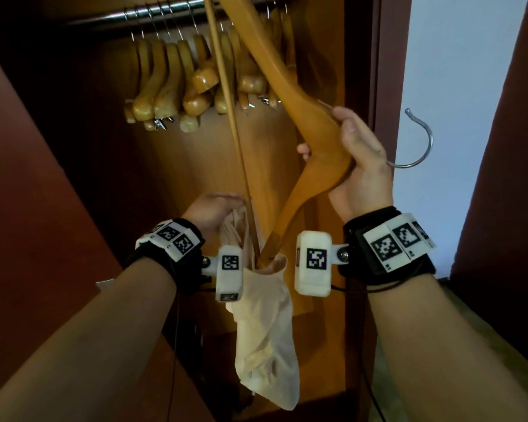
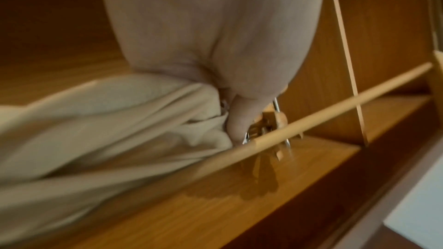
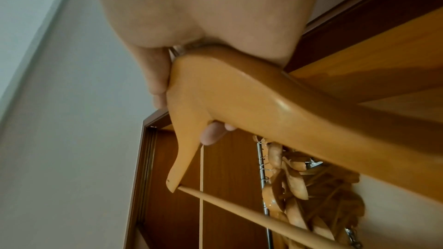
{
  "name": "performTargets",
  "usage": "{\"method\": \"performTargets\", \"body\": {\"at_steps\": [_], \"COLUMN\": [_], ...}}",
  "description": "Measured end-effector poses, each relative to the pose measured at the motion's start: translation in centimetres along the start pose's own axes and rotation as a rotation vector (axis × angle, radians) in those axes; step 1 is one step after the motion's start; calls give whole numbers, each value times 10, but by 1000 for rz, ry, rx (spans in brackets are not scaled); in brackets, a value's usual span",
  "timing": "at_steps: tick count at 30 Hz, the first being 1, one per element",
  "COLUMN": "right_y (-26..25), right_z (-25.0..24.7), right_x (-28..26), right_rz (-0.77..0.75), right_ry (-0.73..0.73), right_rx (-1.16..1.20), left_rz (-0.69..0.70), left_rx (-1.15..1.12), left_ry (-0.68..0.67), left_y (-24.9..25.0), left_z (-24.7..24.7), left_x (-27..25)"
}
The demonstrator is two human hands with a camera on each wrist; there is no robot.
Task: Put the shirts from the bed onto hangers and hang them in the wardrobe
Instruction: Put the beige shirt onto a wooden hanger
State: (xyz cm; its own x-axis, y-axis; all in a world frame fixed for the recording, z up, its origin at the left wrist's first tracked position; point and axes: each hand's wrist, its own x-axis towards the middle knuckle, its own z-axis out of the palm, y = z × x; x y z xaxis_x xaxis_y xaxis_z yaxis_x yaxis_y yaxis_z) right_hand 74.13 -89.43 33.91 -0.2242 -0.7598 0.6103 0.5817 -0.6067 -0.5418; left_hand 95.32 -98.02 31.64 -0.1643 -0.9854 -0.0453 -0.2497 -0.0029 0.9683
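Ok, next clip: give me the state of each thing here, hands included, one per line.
wooden hanger: off the rail, turned on end, lower tip inside the shirt.
beige shirt: bunched, hanging from that tip, not yet spread.
right hand: grips the hanger at its neck.
left hand: holds the shirt fabric by the hanger's bar.
spare hangers: on the rail, empty.
wardrobe: open.

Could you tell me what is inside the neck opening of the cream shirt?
One arm of the wooden hanger enters the cream shirt at its opening. The arm's tip is covered by the fabric, so how far it reaches cannot be seen.
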Motion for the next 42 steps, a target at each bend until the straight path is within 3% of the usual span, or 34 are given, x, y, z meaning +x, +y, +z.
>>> {"method": "performTargets", "body": {"at_steps": [5, 12, 21, 26, 30, 33, 42], "right_y": [23, 48, 45, 44, 44, 44, 32], "right_z": [3, -11, -26, -24, -31, -47, -78], "right_x": [-3, -18, -15, -12, -8, -17, -38], "right_rz": [134, 290, 298, 229, 285, 337, 391], "right_ry": [-17, 29, 93, 169, 181, 156, 24], "right_rx": [-13, -115, -196, -141, -163, -341, -536], "left_rz": [-38, -40, -57, -4, 10, 38, -3], "left_rx": [-171, -215, -275, -283, -300, -259, -235], "left_ry": [-46, -23, 19, -96, -82, -49, 38], "left_y": [4, 3, -2, 9, 16, 13, -15], "left_z": [-18, -38, -41, -28, -28, -32, -32], "left_x": [-2, 1, 12, 15, 21, 25, 37]}}
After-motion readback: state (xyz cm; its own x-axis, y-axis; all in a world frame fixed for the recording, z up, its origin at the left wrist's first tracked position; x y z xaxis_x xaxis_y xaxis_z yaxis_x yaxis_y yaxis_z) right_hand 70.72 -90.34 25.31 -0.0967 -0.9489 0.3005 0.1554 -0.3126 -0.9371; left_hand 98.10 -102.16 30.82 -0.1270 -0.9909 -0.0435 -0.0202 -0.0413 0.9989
